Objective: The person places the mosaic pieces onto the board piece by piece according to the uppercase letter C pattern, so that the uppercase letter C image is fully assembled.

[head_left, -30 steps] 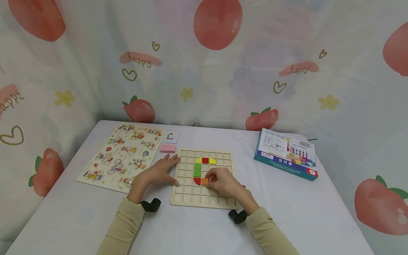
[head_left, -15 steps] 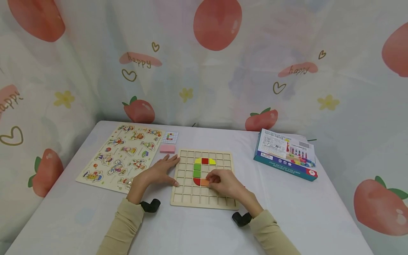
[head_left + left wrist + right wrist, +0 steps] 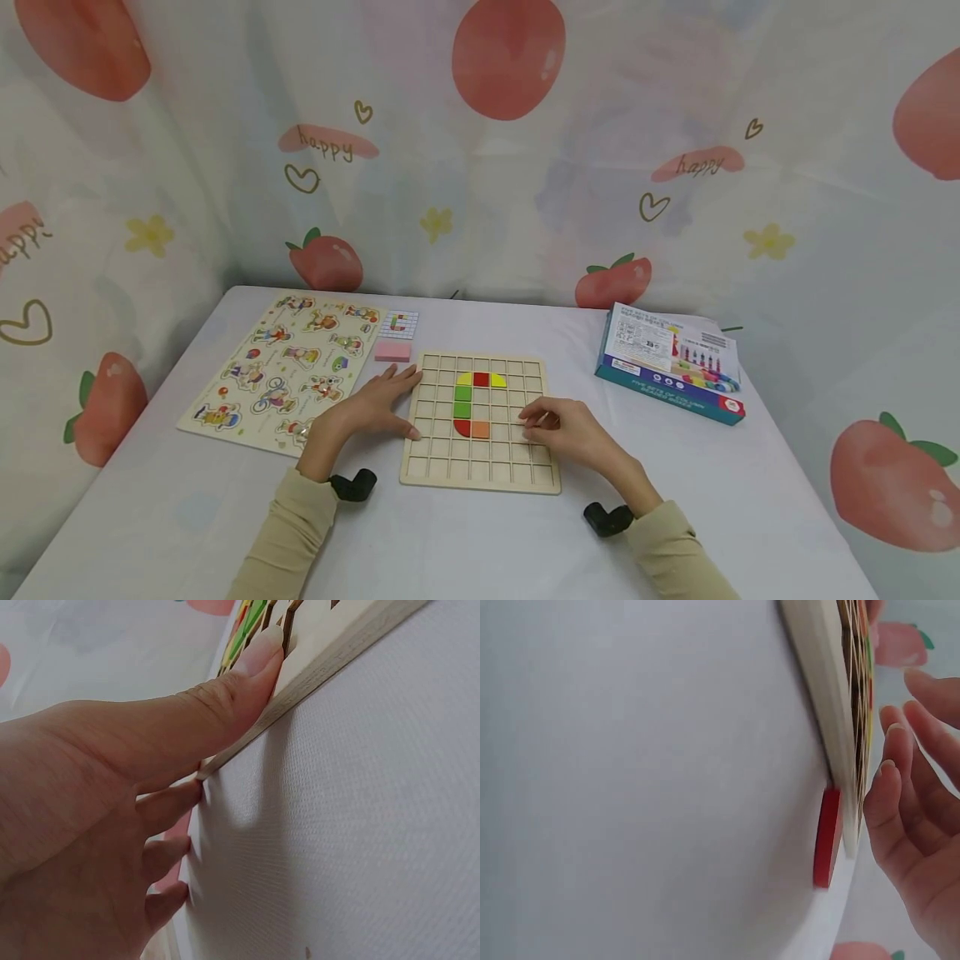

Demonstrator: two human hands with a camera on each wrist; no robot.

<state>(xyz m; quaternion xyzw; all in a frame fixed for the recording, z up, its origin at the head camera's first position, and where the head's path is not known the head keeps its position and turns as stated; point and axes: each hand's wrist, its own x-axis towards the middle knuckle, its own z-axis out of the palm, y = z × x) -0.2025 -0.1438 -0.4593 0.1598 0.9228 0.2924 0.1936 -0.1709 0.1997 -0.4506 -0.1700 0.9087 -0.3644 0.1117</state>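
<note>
A wooden grid board (image 3: 480,487) lies on the table. Coloured tiles in its cells form a C-like figure: a red square (image 3: 481,379) between yellow curved pieces (image 3: 498,381), green squares (image 3: 462,410), a red curved piece (image 3: 462,428) and an orange square (image 3: 480,429). My left hand (image 3: 375,407) rests at the board's left edge; in the left wrist view its thumb (image 3: 240,682) lies on the rim. Above the board's right side, my right hand (image 3: 566,427) hovers with loosely bent fingers and nothing between them. Beside the board, a red piece (image 3: 826,838) shows in the right wrist view.
A picture puzzle board (image 3: 288,367) lies at the left. Behind the grid board are a small pattern card (image 3: 399,325) and a pink block (image 3: 393,351). A blue-green box (image 3: 667,363) sits at the back right. A printed curtain (image 3: 480,208) encloses the table.
My right hand has let go of the orange square, which now lies in its cell, and moved right toward the board's edge. The left hand has stayed in place.
</note>
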